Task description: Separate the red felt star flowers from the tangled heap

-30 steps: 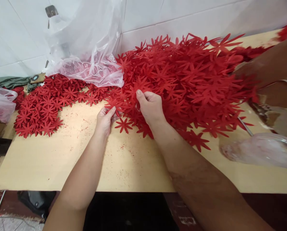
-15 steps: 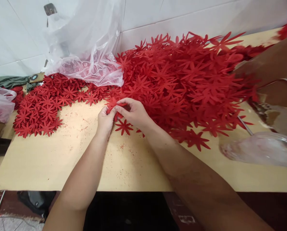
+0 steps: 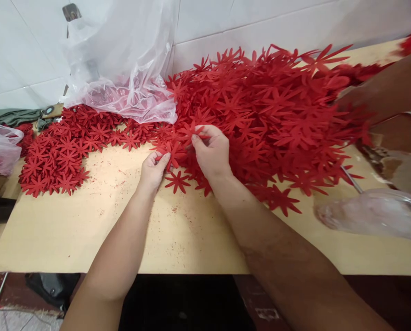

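Note:
Between its thumb and fingers my left hand (image 3: 153, 170) pinches a red flower-shaped cutout (image 3: 172, 155) with long thin petals. My right hand (image 3: 212, 149) is closed on another red flower cutout (image 3: 193, 132) at the near edge of a big loose heap (image 3: 260, 115) of the same cutouts. One single cutout (image 3: 177, 182) lies flat on the table just below my hands. Left of them, more cutouts are gathered in tidier, dense stacks (image 3: 57, 161). How many layers each hand holds is hidden.
A clear plastic bag (image 3: 122, 87) hangs over the back of the stacks by the tiled wall. Torn cardboard (image 3: 387, 105) and a plastic container (image 3: 374, 214) with a rod stand at right. Red crumbs dot the pale table (image 3: 122, 243). Another bag (image 3: 2, 145) sits at the left edge.
My right hand has moved away from my left, up and to the right onto the heap's edge, and grips a cutout there. My left hand has stayed nearly in place with its cutout.

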A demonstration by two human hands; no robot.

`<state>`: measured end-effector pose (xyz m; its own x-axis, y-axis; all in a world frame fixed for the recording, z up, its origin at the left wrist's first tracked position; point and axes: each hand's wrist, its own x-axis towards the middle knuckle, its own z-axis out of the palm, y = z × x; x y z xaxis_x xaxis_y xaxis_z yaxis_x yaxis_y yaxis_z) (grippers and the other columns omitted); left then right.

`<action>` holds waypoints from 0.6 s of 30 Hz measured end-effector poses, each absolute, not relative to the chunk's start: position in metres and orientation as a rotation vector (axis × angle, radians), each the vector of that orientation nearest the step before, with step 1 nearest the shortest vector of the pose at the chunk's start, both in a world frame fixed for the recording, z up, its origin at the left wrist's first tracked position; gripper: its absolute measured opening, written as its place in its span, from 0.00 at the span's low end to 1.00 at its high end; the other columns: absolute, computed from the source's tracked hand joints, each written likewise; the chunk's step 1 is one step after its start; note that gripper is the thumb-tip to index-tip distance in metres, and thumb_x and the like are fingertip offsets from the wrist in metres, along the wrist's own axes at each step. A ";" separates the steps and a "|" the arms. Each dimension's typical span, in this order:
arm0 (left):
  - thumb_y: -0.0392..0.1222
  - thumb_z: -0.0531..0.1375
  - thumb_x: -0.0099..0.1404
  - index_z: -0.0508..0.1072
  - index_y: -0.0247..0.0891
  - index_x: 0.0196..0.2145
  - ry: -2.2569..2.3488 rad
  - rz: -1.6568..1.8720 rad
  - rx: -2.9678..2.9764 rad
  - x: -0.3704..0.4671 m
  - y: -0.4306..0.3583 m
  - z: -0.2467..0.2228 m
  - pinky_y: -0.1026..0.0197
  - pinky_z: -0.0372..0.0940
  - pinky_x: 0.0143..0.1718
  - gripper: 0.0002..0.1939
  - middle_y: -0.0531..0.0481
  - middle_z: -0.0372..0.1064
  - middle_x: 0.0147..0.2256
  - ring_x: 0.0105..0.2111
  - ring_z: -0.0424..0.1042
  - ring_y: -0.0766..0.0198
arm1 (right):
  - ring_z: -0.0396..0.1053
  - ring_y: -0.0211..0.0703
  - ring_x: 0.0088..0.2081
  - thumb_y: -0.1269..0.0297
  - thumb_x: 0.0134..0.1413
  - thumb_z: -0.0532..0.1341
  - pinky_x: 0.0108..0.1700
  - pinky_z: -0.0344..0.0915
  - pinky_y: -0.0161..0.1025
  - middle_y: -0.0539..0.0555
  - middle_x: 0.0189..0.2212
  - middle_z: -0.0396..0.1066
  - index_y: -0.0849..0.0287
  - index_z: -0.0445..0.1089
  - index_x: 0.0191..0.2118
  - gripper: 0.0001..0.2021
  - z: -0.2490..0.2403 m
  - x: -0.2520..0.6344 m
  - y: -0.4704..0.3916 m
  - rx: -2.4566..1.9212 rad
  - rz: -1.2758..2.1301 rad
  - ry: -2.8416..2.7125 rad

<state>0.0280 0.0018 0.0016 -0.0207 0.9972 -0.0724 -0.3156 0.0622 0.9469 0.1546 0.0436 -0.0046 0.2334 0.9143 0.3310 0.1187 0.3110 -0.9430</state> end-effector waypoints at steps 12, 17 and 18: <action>0.52 0.62 0.55 0.65 0.36 0.25 1.090 1.370 0.849 0.029 0.001 0.002 0.67 0.55 0.22 0.16 0.58 0.60 0.16 0.16 0.57 0.74 | 0.70 0.41 0.32 0.56 0.44 0.64 0.37 0.69 0.41 0.52 0.29 0.72 0.58 0.68 0.33 0.12 0.016 0.142 0.019 -0.981 1.059 -1.570; 0.51 0.62 0.55 0.69 0.36 0.27 1.005 1.325 0.871 0.028 0.001 0.001 0.66 0.59 0.27 0.14 0.57 0.64 0.18 0.19 0.62 0.73 | 0.70 0.39 0.31 0.64 0.44 0.62 0.39 0.69 0.42 0.51 0.28 0.71 0.58 0.67 0.30 0.05 0.003 0.142 0.031 -1.026 0.981 -1.405; 0.48 0.65 0.52 0.69 0.36 0.28 0.990 1.295 0.884 0.028 0.001 0.001 0.66 0.60 0.28 0.14 0.57 0.66 0.19 0.20 0.63 0.73 | 0.70 0.40 0.31 0.64 0.46 0.61 0.39 0.69 0.42 0.51 0.28 0.71 0.58 0.67 0.29 0.04 0.000 0.144 0.035 -1.043 0.947 -1.371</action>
